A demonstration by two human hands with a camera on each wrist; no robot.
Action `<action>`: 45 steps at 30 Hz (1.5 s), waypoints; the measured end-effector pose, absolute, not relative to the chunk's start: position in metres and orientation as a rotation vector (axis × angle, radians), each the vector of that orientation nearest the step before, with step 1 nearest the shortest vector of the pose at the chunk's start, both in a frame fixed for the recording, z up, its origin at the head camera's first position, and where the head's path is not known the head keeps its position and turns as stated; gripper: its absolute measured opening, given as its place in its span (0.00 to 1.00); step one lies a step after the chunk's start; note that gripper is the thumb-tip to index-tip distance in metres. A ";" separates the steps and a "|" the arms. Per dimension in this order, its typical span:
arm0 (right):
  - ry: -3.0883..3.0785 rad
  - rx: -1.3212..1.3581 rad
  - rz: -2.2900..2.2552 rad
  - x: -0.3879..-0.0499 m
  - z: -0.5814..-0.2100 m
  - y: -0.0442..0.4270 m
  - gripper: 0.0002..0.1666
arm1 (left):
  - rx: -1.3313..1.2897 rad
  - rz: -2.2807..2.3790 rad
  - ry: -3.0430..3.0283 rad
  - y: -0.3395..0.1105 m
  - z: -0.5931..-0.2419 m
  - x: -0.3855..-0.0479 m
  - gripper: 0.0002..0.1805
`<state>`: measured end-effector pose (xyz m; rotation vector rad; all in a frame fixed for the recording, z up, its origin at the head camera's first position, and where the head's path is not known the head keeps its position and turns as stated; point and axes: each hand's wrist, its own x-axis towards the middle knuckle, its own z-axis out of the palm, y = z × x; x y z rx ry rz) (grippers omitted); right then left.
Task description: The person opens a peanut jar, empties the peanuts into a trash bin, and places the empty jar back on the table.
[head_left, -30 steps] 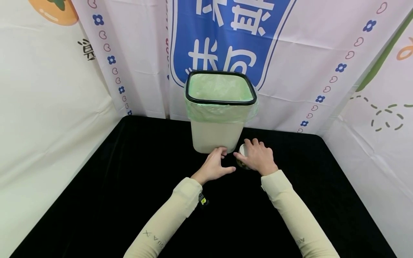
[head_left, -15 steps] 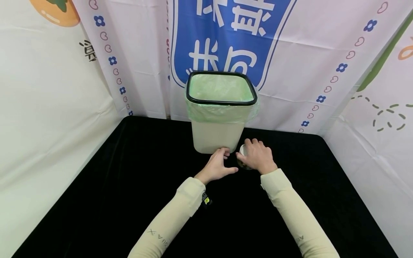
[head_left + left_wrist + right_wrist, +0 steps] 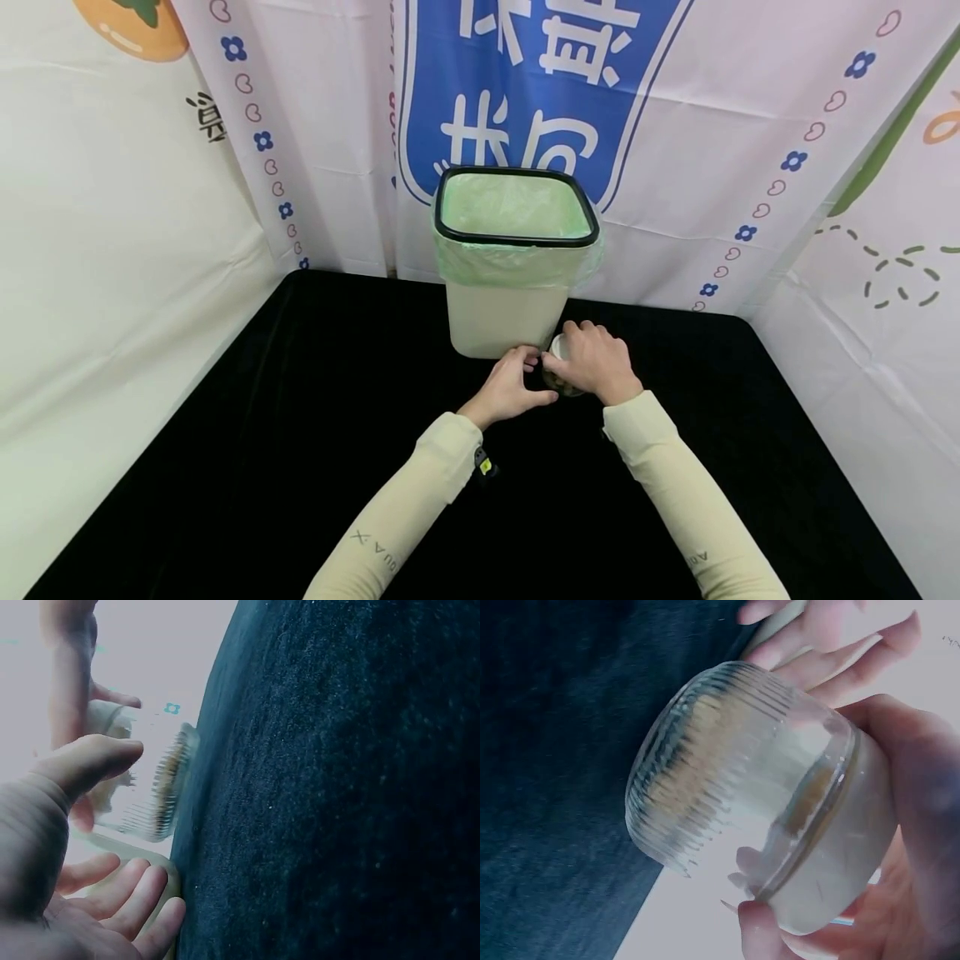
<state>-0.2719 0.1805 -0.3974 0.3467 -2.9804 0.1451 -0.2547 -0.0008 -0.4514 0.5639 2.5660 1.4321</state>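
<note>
A clear ribbed glass jar (image 3: 705, 765) with a white lid (image 3: 847, 847) and pale brown contents stands on the black cloth, just right of the bin's base. My right hand (image 3: 596, 362) grips it from above, thumb and fingers around the lid. To the left, my left hand (image 3: 513, 387) holds its thumb and fingers apart, facing the jar. In the left wrist view, the left thumb (image 3: 97, 765) overlaps the jar (image 3: 161, 787); whether they touch I cannot tell. Much of the lid lies behind the right hand in the head view.
A cream bin (image 3: 502, 321) with a black rim and green liner (image 3: 517, 267) stands behind the hands, close to the left fingers. Black cloth (image 3: 300, 433) covers the table. Printed white curtains (image 3: 330, 125) enclose the back and sides.
My left hand has shifted right, nearer the jar. My right hand has moved slightly left with the jar in the last half second. The bin stays in place.
</note>
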 end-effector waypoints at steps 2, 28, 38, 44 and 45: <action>-2.965 0.355 0.150 -0.270 -0.394 0.179 0.35 | 0.577 1.439 2.574 0.000 -0.452 -0.255 0.40; -2.871 0.455 0.219 -0.248 -0.366 0.150 0.26 | 0.547 1.738 2.423 0.012 -0.451 -0.252 0.43; -2.810 0.482 0.234 -0.246 -0.363 0.143 0.24 | 0.465 1.790 2.471 0.013 -0.451 -0.251 0.48; -2.774 0.498 0.223 -0.244 -0.363 0.141 0.25 | 0.439 1.807 2.543 0.014 -0.449 -0.249 0.47; -2.769 0.501 0.218 -0.244 -0.363 0.141 0.25 | 0.430 1.810 2.556 0.014 -0.448 -0.249 0.47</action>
